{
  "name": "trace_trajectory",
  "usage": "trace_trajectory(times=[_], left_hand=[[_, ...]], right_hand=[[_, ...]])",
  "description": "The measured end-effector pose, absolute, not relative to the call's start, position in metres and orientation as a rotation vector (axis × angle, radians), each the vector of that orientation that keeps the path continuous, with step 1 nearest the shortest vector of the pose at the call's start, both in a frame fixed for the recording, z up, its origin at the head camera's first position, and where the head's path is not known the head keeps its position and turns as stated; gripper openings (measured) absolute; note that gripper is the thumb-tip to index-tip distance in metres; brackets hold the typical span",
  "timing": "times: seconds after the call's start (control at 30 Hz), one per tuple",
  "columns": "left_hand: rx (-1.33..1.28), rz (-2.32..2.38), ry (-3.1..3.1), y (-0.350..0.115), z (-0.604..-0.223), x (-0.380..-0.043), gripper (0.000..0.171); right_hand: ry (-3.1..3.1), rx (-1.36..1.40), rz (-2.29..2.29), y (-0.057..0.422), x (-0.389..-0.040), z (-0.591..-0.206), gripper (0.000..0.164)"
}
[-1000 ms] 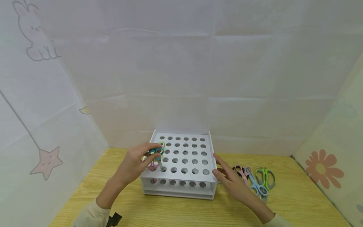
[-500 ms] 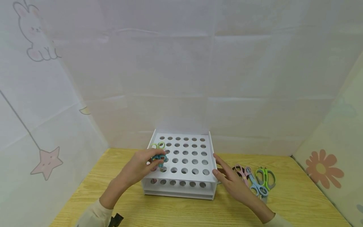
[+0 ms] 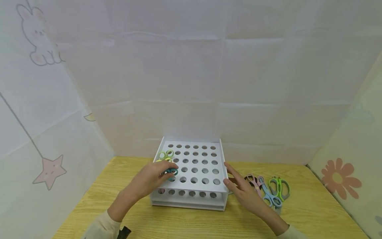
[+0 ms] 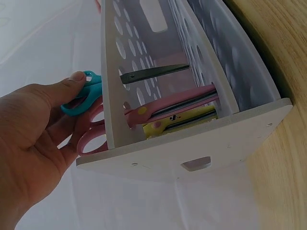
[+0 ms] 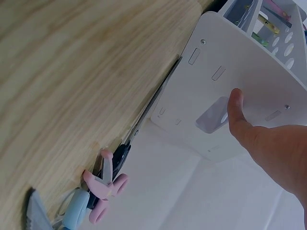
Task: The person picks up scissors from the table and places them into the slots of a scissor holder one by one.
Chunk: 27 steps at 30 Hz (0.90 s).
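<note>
My left hand (image 3: 150,179) pinches the teal handle of a pair of scissors (image 4: 90,93) at the front left of a white holed rack (image 3: 206,187). In the left wrist view their dark blades pass through a hole in the top plate and reach the lower plate. Beside them, pink scissors (image 4: 177,103) and yellow scissors (image 4: 187,120) stand in neighbouring holes. Light green handles (image 3: 166,154) rise farther back in the same column. My right hand (image 3: 246,196) rests against the rack's right side panel, thumb (image 5: 236,108) on its outer face near the slot.
Right of the rack lie loose scissors on the wooden table (image 3: 316,205): a pink pair (image 3: 254,182), a light blue pair (image 3: 270,196) and a green-and-grey pair (image 3: 279,187). A black-handled pair (image 5: 122,154) leans close to the rack's side. A pale curtain (image 3: 191,83) hangs behind.
My left hand has moved slightly right and lowered the teal scissors into the hole, so their handles now sit close to the top plate. The right hand has stayed in place.
</note>
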State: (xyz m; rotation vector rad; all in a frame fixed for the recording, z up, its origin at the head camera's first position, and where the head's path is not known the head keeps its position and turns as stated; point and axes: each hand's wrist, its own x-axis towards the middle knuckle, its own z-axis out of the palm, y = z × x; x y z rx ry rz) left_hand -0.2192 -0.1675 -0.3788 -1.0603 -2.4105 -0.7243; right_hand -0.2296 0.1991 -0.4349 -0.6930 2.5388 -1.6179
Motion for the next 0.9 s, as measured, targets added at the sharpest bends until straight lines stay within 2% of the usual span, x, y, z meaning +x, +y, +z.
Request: trace_trajectory(times=[0.63,0.9], left_hand=[[-0.946,-0.481,-2.342,-0.158,-0.39,-0.222,0.034],[-0.934,-0.382,-2.408,-0.155,-0.391,-0.222,0.03]], right_hand=[[2.536,-0.759,-1.626,0.2,-0.228,-0.433,0.062],[2.548,-0.69,-1.611,0.199,-0.229,-0.435,0.064]])
